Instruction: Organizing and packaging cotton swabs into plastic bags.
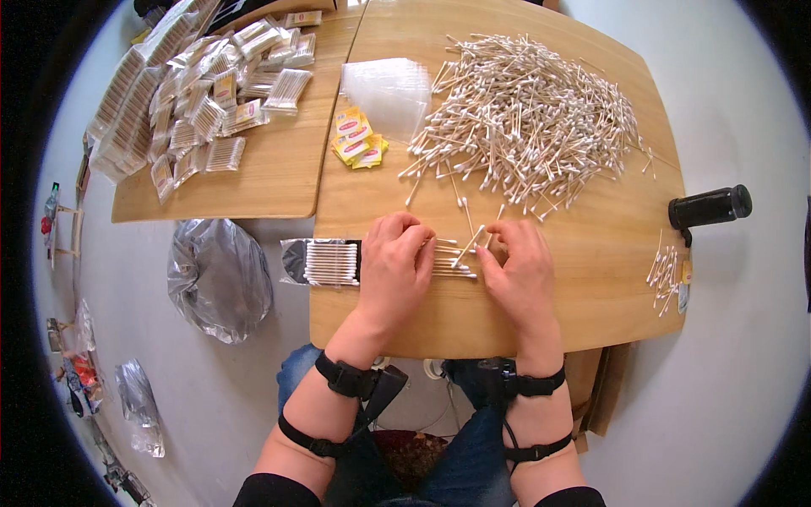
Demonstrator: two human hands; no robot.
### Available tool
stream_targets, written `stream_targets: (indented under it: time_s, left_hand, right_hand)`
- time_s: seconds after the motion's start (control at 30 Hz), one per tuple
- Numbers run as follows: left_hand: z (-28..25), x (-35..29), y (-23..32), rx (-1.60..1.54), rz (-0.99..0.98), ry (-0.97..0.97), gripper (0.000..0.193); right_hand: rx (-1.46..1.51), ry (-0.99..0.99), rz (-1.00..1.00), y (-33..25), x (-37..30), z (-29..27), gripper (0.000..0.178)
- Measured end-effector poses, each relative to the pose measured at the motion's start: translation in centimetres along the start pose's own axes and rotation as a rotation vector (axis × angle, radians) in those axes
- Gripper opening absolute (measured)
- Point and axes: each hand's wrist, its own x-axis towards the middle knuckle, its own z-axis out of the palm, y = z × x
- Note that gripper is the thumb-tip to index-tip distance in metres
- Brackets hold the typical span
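My left hand (395,264) is closed, fingers curled down over several cotton swabs (456,272) whose white tips stick out to its right. Facing it, my right hand (521,269) has thumb and forefinger drawn together at a slanting cotton swab (496,221). Another swab (468,245) leans between the two hands. Just left of my left hand, a neat row of cotton swabs (331,263) lies side by side on a dark flat piece with a shiny black end (293,260). My left hand covers part of this piece.
A big heap of loose cotton swabs (528,118) lies at the back right. Clear bags (384,89) and yellow cards (358,139) sit left of it. Packed swab bundles (224,93) cover the left table. A black cylinder (710,205) stands out at the right edge; a grey bag (220,279) hangs left.
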Motion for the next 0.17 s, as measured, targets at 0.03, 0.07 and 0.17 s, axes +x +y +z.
stream_targets:
  time_s: [0.03,0.07,0.17]
  left_hand:
    - [-0.1,0.0,0.1,0.005,0.025,-0.011,0.009]
    - [0.0,-0.1,0.1,0.006,0.021,-0.016,0.009]
    - [0.1,-0.4,0.2,-0.012,0.043,-0.049,0.008]
  right_hand:
    - [0.007,-0.006,-0.045,-0.2,0.0,0.0,0.021]
    - [0.009,-0.01,-0.041,0.0,0.0,0.3,0.021]
    - [-0.098,-0.044,-0.11,0.3,0.0,1.1,0.021]
